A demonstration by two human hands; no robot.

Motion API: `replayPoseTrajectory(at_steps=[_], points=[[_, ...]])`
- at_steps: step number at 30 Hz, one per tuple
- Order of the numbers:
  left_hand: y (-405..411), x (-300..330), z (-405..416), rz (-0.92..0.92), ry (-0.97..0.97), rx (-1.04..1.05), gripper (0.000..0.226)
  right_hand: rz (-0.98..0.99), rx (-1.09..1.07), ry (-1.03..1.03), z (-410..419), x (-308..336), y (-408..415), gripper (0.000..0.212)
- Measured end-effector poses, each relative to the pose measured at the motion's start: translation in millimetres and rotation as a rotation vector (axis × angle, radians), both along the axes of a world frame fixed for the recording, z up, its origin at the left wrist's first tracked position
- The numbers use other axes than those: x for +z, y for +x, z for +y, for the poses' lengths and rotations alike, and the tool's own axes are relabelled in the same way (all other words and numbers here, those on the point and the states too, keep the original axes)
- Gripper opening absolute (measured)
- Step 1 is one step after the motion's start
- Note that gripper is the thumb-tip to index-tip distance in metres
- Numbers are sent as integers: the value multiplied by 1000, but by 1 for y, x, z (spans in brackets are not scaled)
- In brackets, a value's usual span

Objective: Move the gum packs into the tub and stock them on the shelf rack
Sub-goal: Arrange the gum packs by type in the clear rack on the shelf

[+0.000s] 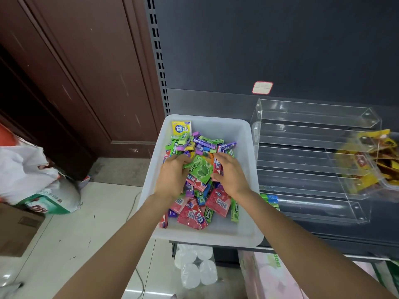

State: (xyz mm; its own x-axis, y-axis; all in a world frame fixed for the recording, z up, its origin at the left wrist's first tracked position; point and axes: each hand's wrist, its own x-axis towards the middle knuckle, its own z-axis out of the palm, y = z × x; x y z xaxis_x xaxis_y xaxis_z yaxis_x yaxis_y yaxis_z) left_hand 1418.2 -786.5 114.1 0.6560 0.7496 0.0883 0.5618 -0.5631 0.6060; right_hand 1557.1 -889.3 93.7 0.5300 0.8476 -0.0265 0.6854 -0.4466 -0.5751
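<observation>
A white plastic tub (248,186) stands on the dark shelf and holds a heap of several gum packs (194,210) in green, pink, purple and yellow. Both my hands are inside the tub, on top of the heap. My left hand (172,175) has its fingers curled down into the packs beside a large green gum pack (201,171). My right hand (230,172) lies on the other side of that pack, its thumb against a pink pack (218,167). Right of the tub stands a clear acrylic tiered rack (311,160), with a few green and blue packs (269,200) on its lowest tier.
A clear bin of yellow snack packets (375,160) sits at the right end of the rack. A red-bordered price label (262,87) sticks to the shelf's dark back panel. Bags (32,182) and a cardboard box (17,229) lie on the floor at left; wrapped goods (196,268) sit below the shelf.
</observation>
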Motion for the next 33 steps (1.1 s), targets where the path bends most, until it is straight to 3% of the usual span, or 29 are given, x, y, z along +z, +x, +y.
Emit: replayPoseTrajectory(at_steps=[7,11,15,22,25,27,33], points=[[-11,16,-5,-147,-258,116,30,97,-122,125,10,1,-8,66],[-12,19,-8,-225,-401,152,27,157,-111,75,6,4,-13,38],[-11,21,-15,-279,-461,151,25,212,-55,53,-7,13,-12,27],[7,30,-42,-370,-470,53,20,259,-107,198,-41,43,7,27],[24,36,-59,-373,-449,-41,23,485,-193,308,-68,52,26,13],[38,41,-75,-357,-431,-111,24,625,-266,368,-89,59,39,9],[89,42,-134,-177,-382,-312,22,628,-375,341,-161,57,81,14]])
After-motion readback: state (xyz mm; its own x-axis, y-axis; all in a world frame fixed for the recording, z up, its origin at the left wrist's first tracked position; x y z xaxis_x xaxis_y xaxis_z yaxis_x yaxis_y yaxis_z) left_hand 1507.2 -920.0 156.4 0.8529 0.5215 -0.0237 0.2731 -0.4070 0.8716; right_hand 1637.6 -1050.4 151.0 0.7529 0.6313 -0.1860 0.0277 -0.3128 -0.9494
